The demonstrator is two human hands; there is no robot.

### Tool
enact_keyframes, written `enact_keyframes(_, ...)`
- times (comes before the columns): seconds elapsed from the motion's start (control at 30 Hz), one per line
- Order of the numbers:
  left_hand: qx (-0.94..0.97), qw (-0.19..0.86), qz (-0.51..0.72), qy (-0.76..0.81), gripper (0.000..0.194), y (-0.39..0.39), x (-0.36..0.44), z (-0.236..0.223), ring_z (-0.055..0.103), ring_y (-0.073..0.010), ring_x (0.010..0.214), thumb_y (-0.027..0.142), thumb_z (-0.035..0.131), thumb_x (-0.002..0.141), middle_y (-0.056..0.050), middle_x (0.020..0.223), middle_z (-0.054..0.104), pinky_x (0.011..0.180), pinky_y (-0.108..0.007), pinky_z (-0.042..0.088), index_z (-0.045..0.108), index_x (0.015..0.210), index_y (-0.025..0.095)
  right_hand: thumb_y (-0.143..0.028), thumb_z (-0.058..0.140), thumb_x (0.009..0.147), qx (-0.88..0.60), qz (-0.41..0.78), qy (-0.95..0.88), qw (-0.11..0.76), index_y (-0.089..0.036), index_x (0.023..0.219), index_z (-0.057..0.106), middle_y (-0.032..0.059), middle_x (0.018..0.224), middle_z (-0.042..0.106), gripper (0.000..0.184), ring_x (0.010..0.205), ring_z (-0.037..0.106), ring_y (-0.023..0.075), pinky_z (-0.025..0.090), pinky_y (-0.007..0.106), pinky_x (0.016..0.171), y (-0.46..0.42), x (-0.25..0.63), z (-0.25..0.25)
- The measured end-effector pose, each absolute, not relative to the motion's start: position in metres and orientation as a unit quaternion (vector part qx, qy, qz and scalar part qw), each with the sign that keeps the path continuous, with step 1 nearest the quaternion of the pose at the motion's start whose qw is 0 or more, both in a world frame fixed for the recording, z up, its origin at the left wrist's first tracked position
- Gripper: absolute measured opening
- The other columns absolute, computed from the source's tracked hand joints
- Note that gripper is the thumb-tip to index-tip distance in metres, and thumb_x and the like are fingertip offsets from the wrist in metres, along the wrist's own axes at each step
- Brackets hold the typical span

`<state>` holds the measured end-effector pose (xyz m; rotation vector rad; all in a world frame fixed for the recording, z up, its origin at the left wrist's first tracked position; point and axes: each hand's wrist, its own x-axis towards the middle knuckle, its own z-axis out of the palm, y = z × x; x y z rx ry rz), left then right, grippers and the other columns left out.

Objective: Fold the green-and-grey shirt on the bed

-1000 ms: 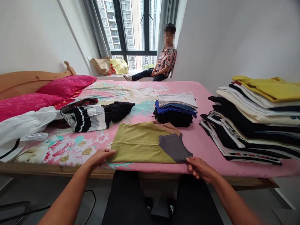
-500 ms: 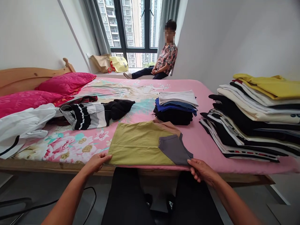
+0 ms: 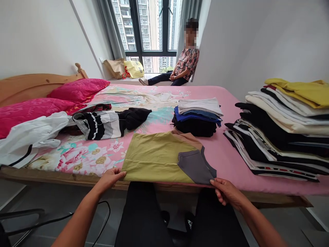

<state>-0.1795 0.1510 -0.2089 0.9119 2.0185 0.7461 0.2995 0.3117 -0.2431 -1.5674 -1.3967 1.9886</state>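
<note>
Pinching both near corners of the olive shirt [image 3: 159, 156] at the bed [image 3: 231, 164] edge.
Left hand [image 3: 110, 177] and right hand [image 3: 226, 192] have fingers closed on the hem. Risk: shirt overhangs slightly; an uneven pull could undo the fold or drag it off.

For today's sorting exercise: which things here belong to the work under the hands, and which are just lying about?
In hand:
olive garment, flat at the bed edge
left hand, on its near left corner
right hand, on its near right corner

Lying about:
small folded stack
tall folded pile
striped garment
pink pillows
seated person
</note>
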Motion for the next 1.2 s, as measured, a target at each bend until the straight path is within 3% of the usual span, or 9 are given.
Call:
enact_keyframes(0.17,0.364,0.343,0.282,0.818,0.048,0.153,-0.17,-0.204,0.029,-0.0082,0.042,0.065,0.06,0.058,0.009,0.047,0.031,0.042,-0.022,0.024,0.04,0.057,0.021,-0.053,0.057,0.078,-0.549,0.665,-0.488,0.136,-0.023,0.074,0.038,-0.0088,0.044,0.049,0.036,0.033,0.046,0.0082,0.03,0.016,0.029,0.311,0.296,-0.246)
enact_keyframes(0.57,0.377,0.282,0.245,0.848,0.044,0.153,-0.178,-0.225,0.039,-0.011,0.048,0.064,0.055,0.067,0.005,0.051,0.043,0.047,-0.023,0.028,0.054,0.066,0.02,-0.054,0.052,0.079,-0.606,0.579,-0.524,0.15,-0.022,0.066,0.043,-0.0064,0.042,0.05,0.036,0.033,0.048,0.0092,0.034,0.017,0.031,0.31,0.291,-0.249)
enact_keyframes(0.73,0.372,0.186,0.219,0.883,0.036,0.141,-0.176,-0.216,0.057,-0.0188,0.067,0.057,0.056,0.071,0.001,0.068,0.06,0.061,-0.027,0.038,0.059,0.082,0.023,-0.048,0.048,0.083,-0.654,0.465,-0.578,0.146,-0.022,0.072,0.05,-0.0045,0.044,0.05,0.029,0.037,0.048,0.0116,0.035,0.021,0.036,0.308,0.301,-0.246)
enact_keyframes(0.87,0.411,0.007,0.269,0.871,0.031,0.136,-0.146,-0.203,0.06,-0.0221,0.078,0.049,0.049,0.079,0.0,0.083,0.063,0.071,-0.033,0.044,0.058,0.098,0.026,-0.044,0.047,0.086,-0.628,0.309,-0.651,0.294,-0.023,0.09,0.056,0.0004,0.067,0.061,0.024,0.062,0.058,0.0153,0.045,0.025,0.058,0.296,0.297,-0.223)
enact_keyframes(0.97,0.552,-0.023,0.34,0.761,0.021,0.154,-0.099,-0.203,0.061,-0.0215,0.092,0.036,0.046,0.085,-0.004,0.096,0.065,0.084,-0.034,0.047,0.06,0.096,0.025,-0.039,0.044,0.09,-0.533,0.279,-0.712,0.364,-0.023,0.099,0.057,0.0053,0.093,0.064,0.023,0.087,0.06,0.0192,0.047,0.03,0.079,0.286,0.263,-0.204)
enact_keyframes(1.1,0.707,0.027,0.316,0.632,0.034,0.193,-0.043,-0.216,0.057,-0.0169,0.11,0.014,0.035,0.088,-0.005,0.109,0.067,0.096,-0.033,0.045,0.063,0.104,0.024,-0.026,0.034,0.092,-0.418,0.235,-0.81,0.338,-0.02,0.106,0.057,0.0088,0.107,0.062,0.028,0.105,0.055,0.021,0.043,0.038,0.095,0.288,0.207,-0.208)
enact_keyframes(1.2,0.721,0.007,0.225,0.656,0.038,0.211,-0.033,-0.229,0.047,-0.0202,0.125,0.018,0.035,0.09,-0.006,0.128,0.059,0.109,-0.044,0.032,0.059,0.118,0.024,-0.025,0.034,0.09,-0.431,0.192,-0.845,0.253,-0.013,0.121,0.052,0.013,0.126,0.055,0.038,0.122,0.046,0.024,0.034,0.045,0.105,0.302,0.186,-0.23)
